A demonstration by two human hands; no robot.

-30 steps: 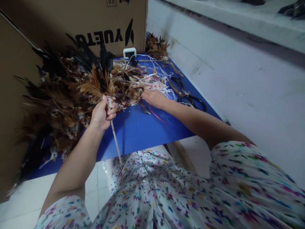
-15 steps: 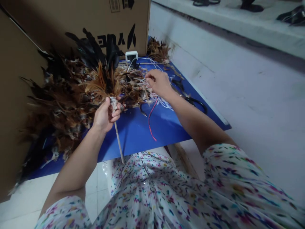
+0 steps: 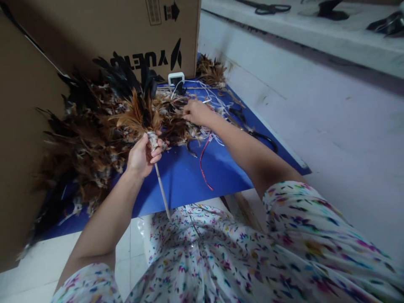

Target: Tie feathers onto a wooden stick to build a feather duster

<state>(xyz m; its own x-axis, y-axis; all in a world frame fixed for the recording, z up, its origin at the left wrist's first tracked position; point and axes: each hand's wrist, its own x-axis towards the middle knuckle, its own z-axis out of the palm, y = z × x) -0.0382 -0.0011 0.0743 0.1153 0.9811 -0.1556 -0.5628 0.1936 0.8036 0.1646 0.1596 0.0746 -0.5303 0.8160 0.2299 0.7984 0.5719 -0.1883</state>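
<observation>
My left hand [image 3: 143, 155] is closed around the neck of a feather duster [image 3: 143, 113], where brown and black feathers fan out above a pale bound part. Its thin wooden stick [image 3: 163, 191] slants down toward my lap. Over the right side of a pile of loose feathers [image 3: 91, 139], my right hand [image 3: 197, 112] has its fingers pinched together. Whatever is between those fingertips is too small to make out. White plastic strings [image 3: 217, 107] lie beside and behind this hand. A red cord [image 3: 203, 168] trails toward the table's front edge.
Cardboard boxes [image 3: 94, 25] wall off the back and left of the blue tabletop [image 3: 183, 181]. A small white-framed object [image 3: 176, 78] stands behind the feathers. Black-handled scissors [image 3: 267, 139] lie at right. Another feather bunch [image 3: 210, 71] sits near the wall, below a ledge [image 3: 303, 29].
My right hand has moved left and slightly down, from above the white strings to the feather pile. My left hand still grips the duster, and the whole view has shifted slightly.
</observation>
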